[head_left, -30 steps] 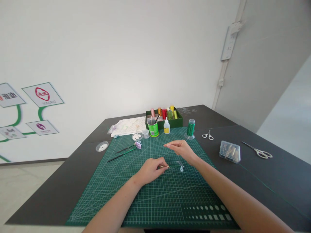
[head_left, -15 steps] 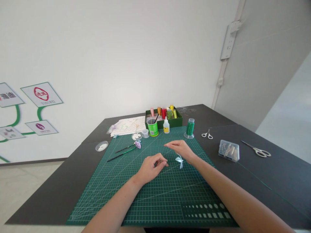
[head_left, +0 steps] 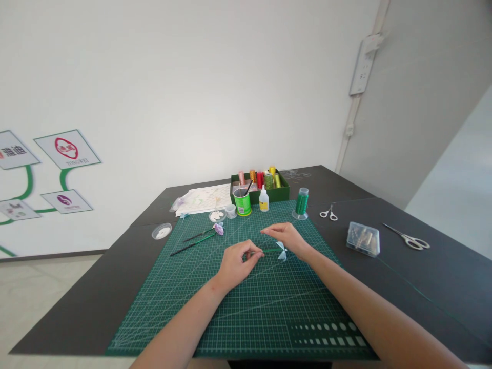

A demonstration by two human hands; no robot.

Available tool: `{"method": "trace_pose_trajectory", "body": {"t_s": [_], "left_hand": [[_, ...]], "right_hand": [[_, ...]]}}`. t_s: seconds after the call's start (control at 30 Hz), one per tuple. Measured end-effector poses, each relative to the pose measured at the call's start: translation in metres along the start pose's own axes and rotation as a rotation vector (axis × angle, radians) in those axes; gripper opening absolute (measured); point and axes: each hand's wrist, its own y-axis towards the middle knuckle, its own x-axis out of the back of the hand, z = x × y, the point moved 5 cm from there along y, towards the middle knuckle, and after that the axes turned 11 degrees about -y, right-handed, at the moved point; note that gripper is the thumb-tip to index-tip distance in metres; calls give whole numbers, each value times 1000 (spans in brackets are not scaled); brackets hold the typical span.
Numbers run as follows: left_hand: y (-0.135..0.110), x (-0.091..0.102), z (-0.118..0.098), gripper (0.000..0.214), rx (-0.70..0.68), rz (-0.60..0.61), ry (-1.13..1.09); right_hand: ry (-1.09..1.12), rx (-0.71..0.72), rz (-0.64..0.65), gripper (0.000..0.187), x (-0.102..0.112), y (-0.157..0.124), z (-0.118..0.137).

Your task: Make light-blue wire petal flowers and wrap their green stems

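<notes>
My left hand [head_left: 236, 262] pinches a thin green stem [head_left: 271, 250] that ends in a small pale blue flower [head_left: 282, 251], held just above the green cutting mat [head_left: 246, 307]. My right hand [head_left: 288, 237] hovers beyond the flower with thumb and forefinger pinched, seemingly on a fine thread that I cannot make out clearly. A finished purple flower on a green stem [head_left: 213, 233] lies on the mat to the far left, beside a dark stick [head_left: 188, 248].
At the mat's far edge stand a green box of thread spools [head_left: 261, 185], a green cup [head_left: 242, 202], a glue bottle [head_left: 263, 200] and a green spool [head_left: 302, 203]. Small scissors [head_left: 328, 213], a clear box [head_left: 363, 239] and large scissors [head_left: 407, 237] lie right. A dish [head_left: 161, 231] sits left.
My left hand has lifted and moved slightly away, carrying the stem; the blue flower rose toward my right hand. The right hand has barely moved.
</notes>
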Motion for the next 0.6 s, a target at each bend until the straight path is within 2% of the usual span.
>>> {"method": "trace_pose_trajectory", "body": {"t_s": [0.33, 0.43, 0.6], "left_hand": [[1, 3, 7, 10, 18, -102, -97], [2, 5, 10, 19, 30, -138, -135], [6, 17, 22, 23, 101, -308, -225]], "right_hand": [[-34, 7, 78, 47, -7, 2, -7], [-37, 19, 98, 48, -10, 2, -6], [-34, 28, 127, 44, -12, -2, 2]]}}
